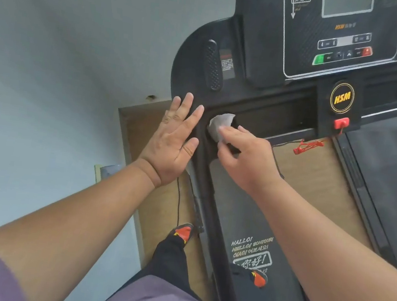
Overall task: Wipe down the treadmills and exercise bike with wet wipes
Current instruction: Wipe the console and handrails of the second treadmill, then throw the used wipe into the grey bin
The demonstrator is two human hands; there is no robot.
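A black treadmill point(256, 87) is seen from above, its console point(341, 35) carrying a grey screen, a green button and a red button, with a yellow HSM badge point(342, 97) and a red safety key point(341, 123) below. A red cord point(309, 146) is hung beside it over the wooden floor point(316, 171). The left hand point(176, 139) is laid flat, fingers straight, on the left handrail point(199, 148). A crumpled white wet wipe point(218, 125) is pinched by the right hand point(244, 156) against the handrail's inner corner.
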